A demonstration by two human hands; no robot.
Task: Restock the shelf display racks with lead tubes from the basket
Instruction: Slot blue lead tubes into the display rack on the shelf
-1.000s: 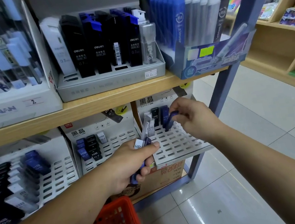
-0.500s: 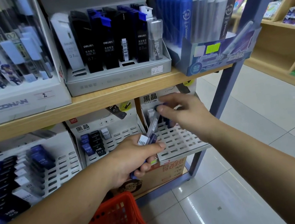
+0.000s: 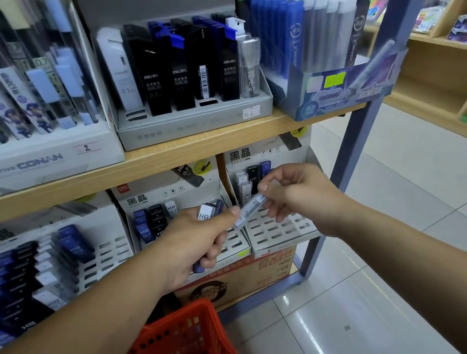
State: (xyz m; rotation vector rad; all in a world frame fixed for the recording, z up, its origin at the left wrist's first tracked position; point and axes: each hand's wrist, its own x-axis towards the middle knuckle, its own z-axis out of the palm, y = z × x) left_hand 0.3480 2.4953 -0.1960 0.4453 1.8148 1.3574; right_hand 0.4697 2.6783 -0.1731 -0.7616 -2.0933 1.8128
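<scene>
Right hand (image 3: 297, 194): pinches clear tube (image 3: 250, 210) end, above rack (image 3: 278, 230)
Left hand (image 3: 193, 242): grips spare tubes (image 3: 211, 210)
Handling: likely light, stiff, slick; pinch sides

One wide-angle view only, worn on the head, close in front of the wooden shelf board (image 3: 181, 154) and facing forward and down at it. The board runs tilted across mid-frame; display racks (image 3: 281, 230) sit just below it, the red basket (image 3: 183, 343) lower still, tiled floor (image 3: 405, 167) to its right
</scene>
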